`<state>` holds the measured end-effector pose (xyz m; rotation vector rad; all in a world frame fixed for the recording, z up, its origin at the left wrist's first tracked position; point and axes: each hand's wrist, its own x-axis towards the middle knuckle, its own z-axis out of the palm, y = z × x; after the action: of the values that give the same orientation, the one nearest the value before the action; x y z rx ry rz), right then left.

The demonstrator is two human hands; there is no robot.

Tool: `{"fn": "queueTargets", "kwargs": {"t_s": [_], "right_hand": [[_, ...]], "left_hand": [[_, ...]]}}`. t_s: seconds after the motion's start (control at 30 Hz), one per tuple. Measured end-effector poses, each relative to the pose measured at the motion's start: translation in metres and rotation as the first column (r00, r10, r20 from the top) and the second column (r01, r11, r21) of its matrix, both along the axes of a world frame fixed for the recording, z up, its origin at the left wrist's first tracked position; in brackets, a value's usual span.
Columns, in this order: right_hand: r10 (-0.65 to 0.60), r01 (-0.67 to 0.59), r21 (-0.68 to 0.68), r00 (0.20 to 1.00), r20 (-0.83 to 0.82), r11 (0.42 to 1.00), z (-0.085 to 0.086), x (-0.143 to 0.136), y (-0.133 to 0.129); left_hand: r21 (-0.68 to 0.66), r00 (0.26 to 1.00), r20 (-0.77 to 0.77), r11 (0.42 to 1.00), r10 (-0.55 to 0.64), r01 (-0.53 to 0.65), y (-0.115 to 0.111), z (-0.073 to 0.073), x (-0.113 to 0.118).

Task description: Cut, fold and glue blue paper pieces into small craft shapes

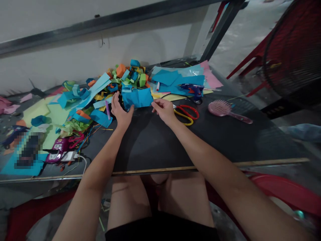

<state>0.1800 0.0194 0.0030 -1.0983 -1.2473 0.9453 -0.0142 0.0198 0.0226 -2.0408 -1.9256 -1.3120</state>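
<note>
A creased piece of blue paper (pixel 138 98) is between my two hands, above the dark tabletop. My right hand (pixel 164 109) pinches its right corner between thumb and fingertips. At its left end is my left hand (pixel 122 112), fingers spread and thumb near the lower edge; whether the thumb presses on the paper is hard to see. Behind the sheet lies a heap of folded paper pieces (pixel 120 71) in orange, green, blue and yellow. Scissors (pixel 187 114) with red and yellow handles rest just beyond my right wrist. A purple stick (pixel 107 110) lies left of my left hand.
A blue glue gun (pixel 194 91) stands by stacked paper sheets (pixel 183 79) at the back right. A pink hairbrush (pixel 223 109) lies farther right. On the left are a purple power strip (pixel 59 149), cords and a blurred-out dark object (pixel 29 150). A fan (pixel 296 50) stands beyond the table's right side.
</note>
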Motion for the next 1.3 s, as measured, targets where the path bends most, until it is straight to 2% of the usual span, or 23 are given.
{"fn": "queueTargets", "kwargs": {"t_s": [0.1, 0.23, 0.4, 0.53, 0.7, 0.93, 1.03, 1.17, 1.23, 1.3], "right_hand": [[0.022, -0.03, 0.079, 0.995, 0.096, 0.996, 0.001, 0.0, -0.004], [-0.019, -0.031, 0.191, 0.967, 0.255, 0.981, 0.007, -0.001, -0.011], [-0.014, -0.054, 0.212, 0.951, 0.307, 0.976, 0.015, 0.0, -0.013], [0.013, -0.063, 0.182, 0.966, 0.26, 0.981, 0.011, 0.0, -0.011], [0.055, -0.096, 0.129, 0.956, 0.289, 0.987, 0.0, 0.0, -0.007], [0.003, -0.118, 0.246, 0.906, 0.423, 0.962, 0.001, -0.002, -0.008], [0.063, -0.201, 0.175, 0.809, 0.584, 0.964, 0.0, -0.004, -0.007], [0.068, -0.246, 0.092, 0.573, 0.817, 0.965, 0.002, -0.008, -0.008], [0.068, -0.282, 0.08, 0.478, 0.876, 0.956, 0.008, -0.01, -0.011], [0.078, -0.296, 0.059, 0.429, 0.9, 0.954, 0.013, -0.01, -0.013]], "left_hand": [[-0.045, 0.983, -0.172, 0.997, -0.064, 0.057, -0.009, 0.002, 0.006], [-0.069, 0.94, -0.289, 0.983, -0.183, 0.171, -0.008, -0.002, 0.008], [-0.043, 0.913, -0.307, 0.963, -0.268, 0.268, -0.004, -0.004, 0.005], [-0.035, 0.907, -0.313, 0.957, -0.283, 0.286, -0.005, -0.003, 0.003], [-0.175, 0.86, -0.329, 0.92, -0.391, 0.352, -0.002, -0.005, 0.003], [-0.06, 0.906, -0.323, 0.962, -0.272, 0.268, -0.005, -0.001, 0.004], [-0.077, 0.888, -0.356, 0.956, -0.291, 0.282, -0.006, -0.001, 0.004], [-0.083, 0.867, -0.396, 0.952, -0.303, 0.295, -0.007, -0.003, 0.005], [-0.057, 0.869, -0.419, 0.963, -0.263, 0.264, -0.008, -0.001, 0.003], [-0.058, 0.852, -0.454, 0.963, -0.261, 0.264, -0.009, 0.001, 0.001]]}}
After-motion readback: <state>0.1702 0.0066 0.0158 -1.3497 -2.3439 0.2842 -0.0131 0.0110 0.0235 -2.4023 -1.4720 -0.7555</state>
